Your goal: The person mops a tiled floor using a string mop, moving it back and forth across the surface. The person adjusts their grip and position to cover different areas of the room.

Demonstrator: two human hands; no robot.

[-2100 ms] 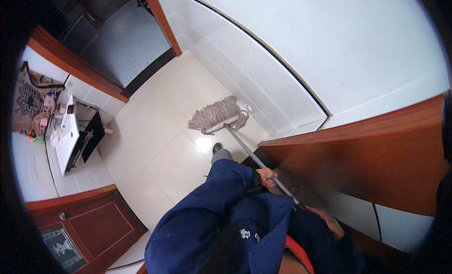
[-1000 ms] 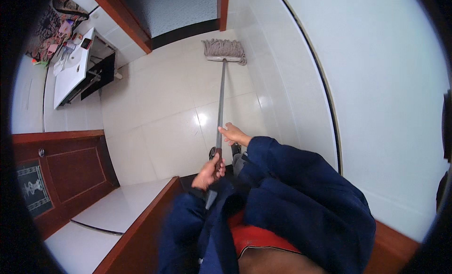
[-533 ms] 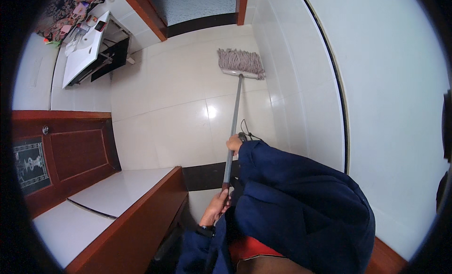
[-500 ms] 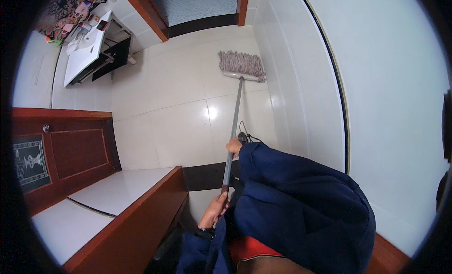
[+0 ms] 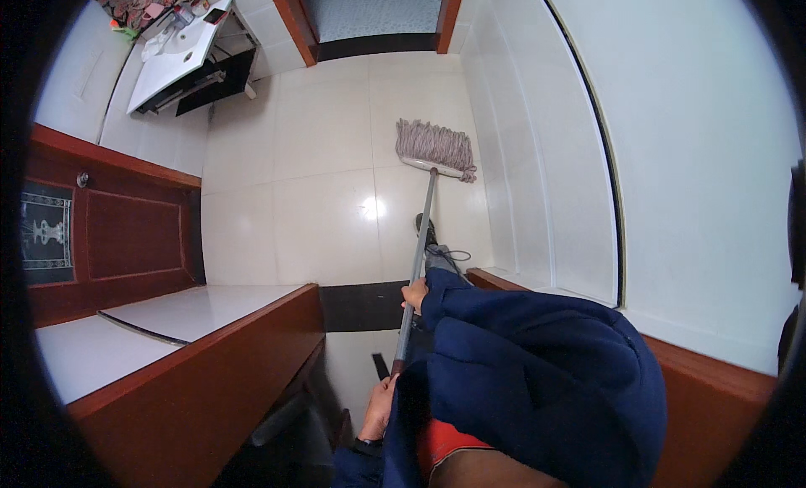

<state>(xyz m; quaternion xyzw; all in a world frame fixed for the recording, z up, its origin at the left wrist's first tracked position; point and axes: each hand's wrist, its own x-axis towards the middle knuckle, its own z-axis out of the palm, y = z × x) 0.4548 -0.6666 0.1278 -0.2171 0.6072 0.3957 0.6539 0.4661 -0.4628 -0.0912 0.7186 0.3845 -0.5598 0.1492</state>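
A mop with a grey string head (image 5: 435, 146) and a long grey metal handle (image 5: 420, 245) rests on the white tiled floor (image 5: 311, 194), close to the white wall on the right. My right hand (image 5: 413, 295), coming out of a dark blue sleeve, grips the handle partway up. My left hand (image 5: 379, 404) holds the handle's top end lower in the picture, with a dark watch at the wrist. My blue jacket fills the lower right and hides most of both arms.
A white washbasin counter (image 5: 180, 52) with small items stands at the top left. A red-brown wooden door (image 5: 117, 236) is at the left, a wood-edged white panel (image 5: 201, 345) at the lower left. A doorway (image 5: 369, 14) opens at the top. My shoe (image 5: 426, 229) is beside the handle.
The mop head has slid back toward me along the right wall. My hands stay on the handle. My view has swung over the two seconds from the open floor to this corner.
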